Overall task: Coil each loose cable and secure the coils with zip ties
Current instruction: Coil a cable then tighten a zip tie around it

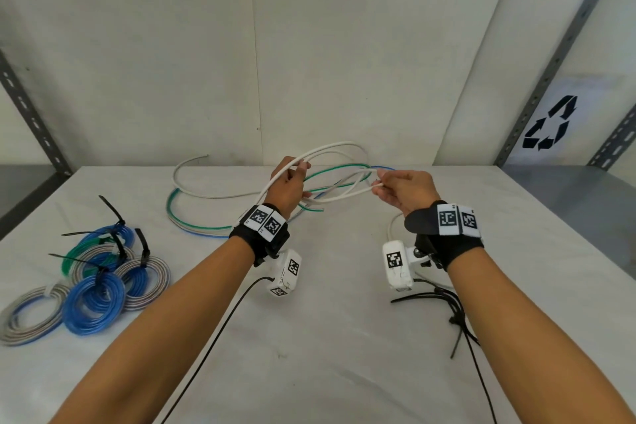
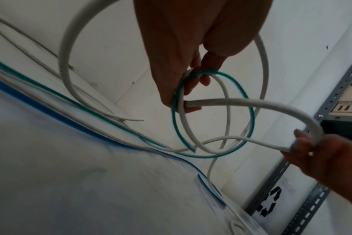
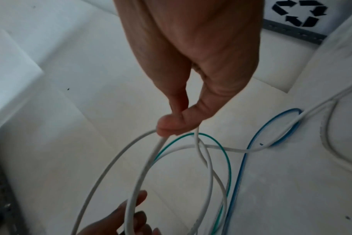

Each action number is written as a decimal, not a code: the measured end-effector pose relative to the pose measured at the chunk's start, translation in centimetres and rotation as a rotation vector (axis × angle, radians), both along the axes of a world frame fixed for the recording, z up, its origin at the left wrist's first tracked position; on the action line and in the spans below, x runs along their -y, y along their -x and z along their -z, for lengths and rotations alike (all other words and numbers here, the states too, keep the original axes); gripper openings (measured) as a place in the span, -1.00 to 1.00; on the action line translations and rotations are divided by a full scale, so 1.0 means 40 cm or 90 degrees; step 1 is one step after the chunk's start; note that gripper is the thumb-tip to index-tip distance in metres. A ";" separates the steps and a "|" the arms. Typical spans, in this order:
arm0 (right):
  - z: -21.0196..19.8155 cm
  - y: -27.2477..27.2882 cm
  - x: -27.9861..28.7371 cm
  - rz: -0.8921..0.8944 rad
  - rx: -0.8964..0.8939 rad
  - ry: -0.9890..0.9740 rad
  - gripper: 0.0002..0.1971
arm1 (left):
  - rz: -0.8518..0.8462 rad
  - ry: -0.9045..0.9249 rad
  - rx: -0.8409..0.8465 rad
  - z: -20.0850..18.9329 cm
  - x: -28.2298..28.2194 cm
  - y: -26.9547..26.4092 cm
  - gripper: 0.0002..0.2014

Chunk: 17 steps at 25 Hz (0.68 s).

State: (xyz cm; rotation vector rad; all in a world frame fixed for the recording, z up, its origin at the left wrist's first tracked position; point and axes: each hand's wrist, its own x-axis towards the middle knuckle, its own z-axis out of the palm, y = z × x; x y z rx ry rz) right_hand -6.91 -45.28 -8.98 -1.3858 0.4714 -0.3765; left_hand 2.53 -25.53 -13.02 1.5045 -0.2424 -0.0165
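I held the white cable [image 1: 330, 198] up in the air between my two hands, so its loops could hang free and not catch on the table [image 1: 327, 337]. My left hand [image 1: 288, 186] had its fingers curled round the loops I had made, to keep them together in one bunch. My right hand [image 1: 404, 190] pinched the next bit of the cable between thumb and finger, so I could bend it into a new loop. The rest of the white cable lay on the table past my hands, with a green cable [image 1: 192, 222] and a blue cable [image 3: 253, 152] lying loose beside it. I think those two were next to do. Far to the left of my left hand sat the coils [image 1: 93, 282] that were tied with black ties. More zip ties [image 1: 447, 303] waited just under my right wrist, close by for when the white coil was ready. I think it was about half made
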 end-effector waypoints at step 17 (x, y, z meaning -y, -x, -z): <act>0.011 -0.022 -0.075 -0.175 -0.181 0.505 -0.76 | 0.248 -0.089 -0.055 -0.103 -0.026 0.061 -0.86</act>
